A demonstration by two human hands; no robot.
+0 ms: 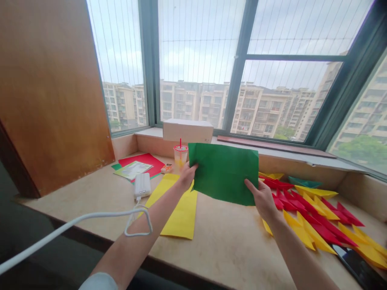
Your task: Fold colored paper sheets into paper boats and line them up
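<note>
A sheet of green paper (223, 173) is held up above the table, spread between both hands and slightly bowed. My left hand (188, 176) pinches its left edge, with the thumb on the near face. At the lower right edge, my right hand (263, 195) grips the sheet, thumb in front and the other fingers partly hidden behind it. Yellow paper (178, 217) lies flat on the table below my left hand. To the right of my right hand, several folded red paper boats (314, 221) and yellow paper boats (298, 231) lie in rows.
A white power bank (142, 185) with a white cable (99, 215) sits left of the yellow paper. Behind are a drink cup with a red straw (180, 155), red paper (154, 163) and a white box (187, 131). A phone (359, 266) lies at the right front.
</note>
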